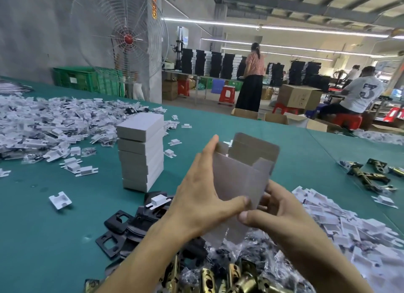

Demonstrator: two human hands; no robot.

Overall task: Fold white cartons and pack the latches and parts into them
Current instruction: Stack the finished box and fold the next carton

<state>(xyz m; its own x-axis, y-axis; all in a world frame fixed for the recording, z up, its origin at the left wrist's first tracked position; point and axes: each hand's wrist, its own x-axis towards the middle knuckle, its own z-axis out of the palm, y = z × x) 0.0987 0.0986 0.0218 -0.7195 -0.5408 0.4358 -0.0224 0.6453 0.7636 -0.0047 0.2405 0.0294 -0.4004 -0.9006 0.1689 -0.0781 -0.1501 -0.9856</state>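
Observation:
I hold a white carton (238,179) upright above the green table (65,216), its top flaps standing open. My left hand (203,190) grips its left side, thumb across the lower front and fingers reaching up the edge. My right hand (275,209) holds the carton's bottom right corner, thumb in front. Below my hands lie brass latches (229,275), bagged small parts (247,246) and black plates (118,222). A stack of folded white cartons (142,152) stands to the left.
Heaps of white plastic inserts lie at far left (54,126) and at right (349,227). More brass latches (369,174) sit at right. A large fan (122,39), green crates and two people working at benches are beyond the table.

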